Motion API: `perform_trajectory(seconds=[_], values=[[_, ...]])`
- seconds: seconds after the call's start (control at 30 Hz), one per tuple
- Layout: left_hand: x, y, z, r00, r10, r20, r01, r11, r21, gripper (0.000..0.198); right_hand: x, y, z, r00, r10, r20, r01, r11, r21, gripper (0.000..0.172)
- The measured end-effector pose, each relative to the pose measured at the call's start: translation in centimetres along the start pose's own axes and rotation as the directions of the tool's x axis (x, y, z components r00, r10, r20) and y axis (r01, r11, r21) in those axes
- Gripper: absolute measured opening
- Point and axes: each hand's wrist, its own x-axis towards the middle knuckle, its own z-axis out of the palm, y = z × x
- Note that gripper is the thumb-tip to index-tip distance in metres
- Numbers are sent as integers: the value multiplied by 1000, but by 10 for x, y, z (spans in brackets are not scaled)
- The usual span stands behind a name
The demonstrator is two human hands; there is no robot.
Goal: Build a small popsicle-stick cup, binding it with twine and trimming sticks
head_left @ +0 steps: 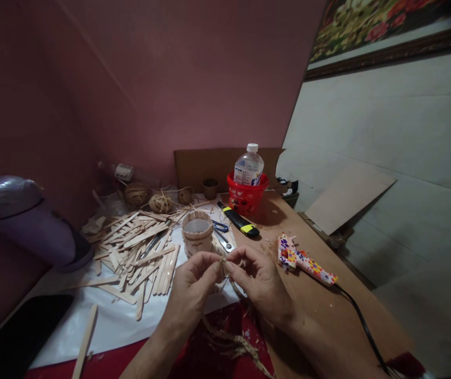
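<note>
Fingertips of my left hand (199, 281) and my right hand (263, 281) meet near the table's front edge, each pinching a strand of jute twine (224, 266). A loose braided length of the twine hangs below, over red cloth. Just beyond my left hand stands a small cup covered in wooden sticks (197, 231), upright with its mouth up. Behind my fingers lie scissors (223, 239) with blue handles, partly hidden. A black and yellow utility knife (239, 220) rests farther back.
Many loose craft sticks (142, 247) cover the white sheet on the left. Twine balls (160, 202) sit behind them. A red bucket (245, 195) holds a plastic bottle (249, 166). On the right lies a flowered glue gun (304, 263) with a black cord. A purple object (31, 226) stands far left.
</note>
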Motion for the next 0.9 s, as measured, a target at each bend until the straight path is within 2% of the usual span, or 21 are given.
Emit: perform_trajectory(seconds=[0.23, 0.37, 0.47, 0.67, 0.9], values=[[-3, 2, 1, 983, 179, -27, -173, 971, 165, 12, -1, 4, -2, 1000, -16, 0, 16, 996, 83, 8], [-5, 0, 1, 932, 359, -37, -347, 919, 188, 3, 0, 6, -2, 1000, -26, 4, 24, 982, 188, 7], [-5, -2, 2, 895, 445, -23, -433, 882, 187, 5, 1, 4, -2, 999, -33, -10, 34, 972, 232, 6], [-6, -4, 2, 875, 484, 1, -475, 858, 194, 10, 1, 0, -3, 993, -90, -75, 104, 974, 204, 4], [-9, -7, 2, 888, 458, -48, -421, 850, 315, 9, 0, -4, -3, 988, -123, -97, 141, 970, 200, 4]])
